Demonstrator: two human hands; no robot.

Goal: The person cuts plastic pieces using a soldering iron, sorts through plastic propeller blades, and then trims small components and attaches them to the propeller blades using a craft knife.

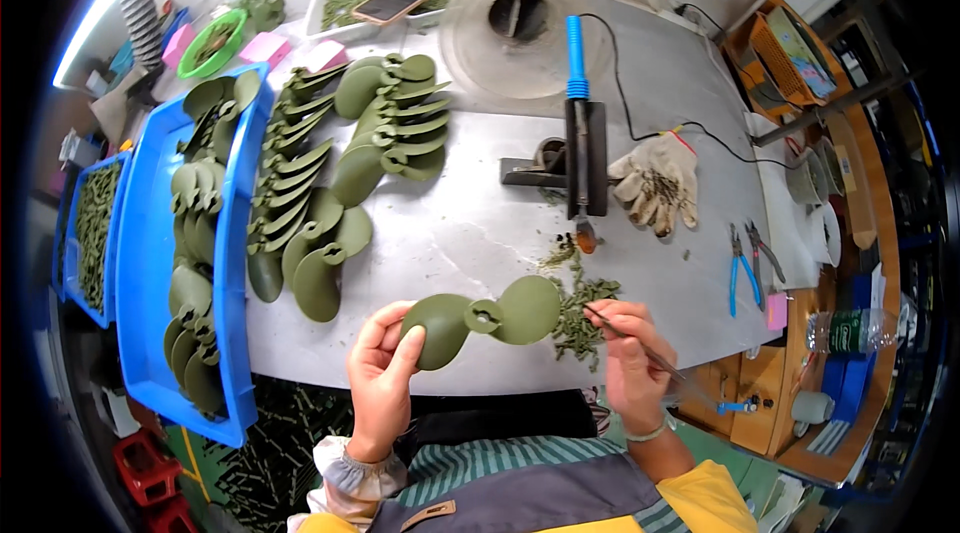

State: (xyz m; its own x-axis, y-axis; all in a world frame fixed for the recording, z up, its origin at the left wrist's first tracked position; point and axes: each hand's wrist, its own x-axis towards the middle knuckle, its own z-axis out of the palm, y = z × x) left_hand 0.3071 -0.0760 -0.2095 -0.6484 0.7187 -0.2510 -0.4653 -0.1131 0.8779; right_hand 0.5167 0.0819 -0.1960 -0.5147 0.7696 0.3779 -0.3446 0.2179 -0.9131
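An olive-green two-bladed plastic propeller [484,317] is pinched by its left blade between the thumb and fingers of my left hand [385,373]. The other blade reaches right, over the edge of a heap of green plastic trimmings [582,318]. My right hand [634,363] is closed around a slim dark metal tool [655,357], held like a pen. Its tip points left toward the trimmings, apart from the propeller; whether it is a blade or tweezers I cannot make out. Beyond the heap, a blue-handled soldering iron [576,58] lies in a dark metal stand [592,158], tip toward me.
Stacked propellers [395,118] fan out at left beside a blue tray [250,333] holding more. To the right lie a soiled work glove [660,178], blue-handled pliers [742,278] and a power cord [735,148]. A phone [392,1] rests across white bins at the back.
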